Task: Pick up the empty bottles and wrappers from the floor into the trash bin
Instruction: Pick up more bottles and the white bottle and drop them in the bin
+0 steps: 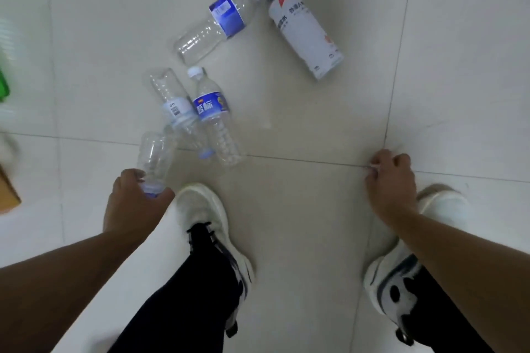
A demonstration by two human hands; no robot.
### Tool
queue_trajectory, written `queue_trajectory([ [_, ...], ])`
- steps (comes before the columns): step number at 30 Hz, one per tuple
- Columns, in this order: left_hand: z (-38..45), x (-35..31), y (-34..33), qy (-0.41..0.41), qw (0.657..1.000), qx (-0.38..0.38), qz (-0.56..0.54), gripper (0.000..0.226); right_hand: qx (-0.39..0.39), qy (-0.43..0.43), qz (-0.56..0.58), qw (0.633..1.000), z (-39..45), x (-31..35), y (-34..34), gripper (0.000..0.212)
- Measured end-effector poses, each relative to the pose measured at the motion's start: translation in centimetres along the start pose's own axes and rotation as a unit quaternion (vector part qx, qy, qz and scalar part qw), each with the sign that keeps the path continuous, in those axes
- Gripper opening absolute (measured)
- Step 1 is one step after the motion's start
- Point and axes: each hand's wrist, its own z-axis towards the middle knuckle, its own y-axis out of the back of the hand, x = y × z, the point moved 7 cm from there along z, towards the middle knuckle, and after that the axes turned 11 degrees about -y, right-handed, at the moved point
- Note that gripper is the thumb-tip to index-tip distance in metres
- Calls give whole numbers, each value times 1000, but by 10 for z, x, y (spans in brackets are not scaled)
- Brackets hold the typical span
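Observation:
My left hand [134, 198] grips a clear unlabelled bottle [155, 156] by its blue-capped neck, holding it just above the floor. Beyond it lie two small clear bottles side by side: one with a pale label [175, 107] and one with a blue label [213, 114]. Farther away rest a larger clear bottle with a blue label [213, 27] and a white bottle with a black cap [302, 28]. My right hand [391, 180] hangs at the right with its fingers curled around something small and white, which I cannot identify.
Pale floor tiles [301, 123] with dark grout lines spread all around. My two white shoes stand at the left [206, 209] and the right [441, 206]. A green object [3, 86] and a brown cardboard corner [8, 195] sit at the left edge. No trash bin is in view.

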Motion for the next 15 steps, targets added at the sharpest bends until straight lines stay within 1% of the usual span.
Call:
queue_trajectory([
  [2,6,6,-5,3,1000,1,-3,81,-20,26,-2,999,4,-3,-4,16],
  [4,6,3,-2,10,1000,3,-12,75,-22,14,11,1000,0,-1,8,7],
  [5,2,0,4,16,1000,-1,-20,72,-20,1,24,1000,-7,2,17,7],
  [9,-33,-25,41,58,995,-12,-79,70,26,-24,60,998,-45,33,65,12],
  [12,-62,-52,74,80,989,-2,-128,70,64,9,67,996,-83,78,113,22],
  [15,-84,-76,112,93,981,6,-169,68,79,35,63,994,-116,127,161,27],
])
